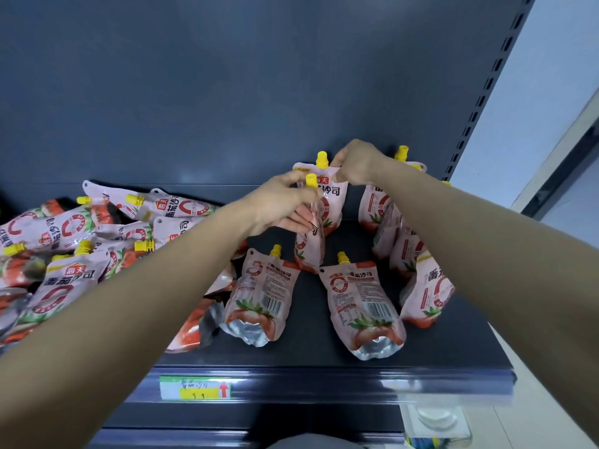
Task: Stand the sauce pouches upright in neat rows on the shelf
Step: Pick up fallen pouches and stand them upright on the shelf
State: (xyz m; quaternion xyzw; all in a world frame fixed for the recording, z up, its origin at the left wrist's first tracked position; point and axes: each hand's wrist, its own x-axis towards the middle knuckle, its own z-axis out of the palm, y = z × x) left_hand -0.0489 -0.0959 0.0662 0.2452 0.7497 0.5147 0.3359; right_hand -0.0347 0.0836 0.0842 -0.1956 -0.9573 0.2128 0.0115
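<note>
Pink tomato sauce pouches with yellow caps lie and stand on a dark shelf [324,354]. My left hand [278,205] grips the top of one pouch [309,244], held upright and turned edge-on near the shelf's middle. My right hand [356,163] pinches the top corner of an upright pouch [327,196] at the back. Two pouches [259,299] [366,306] stand in front with their backs and barcodes toward me. More upright pouches [424,290] form a row at the right, partly hidden by my right arm.
A loose heap of several pouches [74,241] lies flat on the left half of the shelf. A price label [196,387] sits on the shelf's front rail. The slotted upright [486,89] and a white wall bound the right side.
</note>
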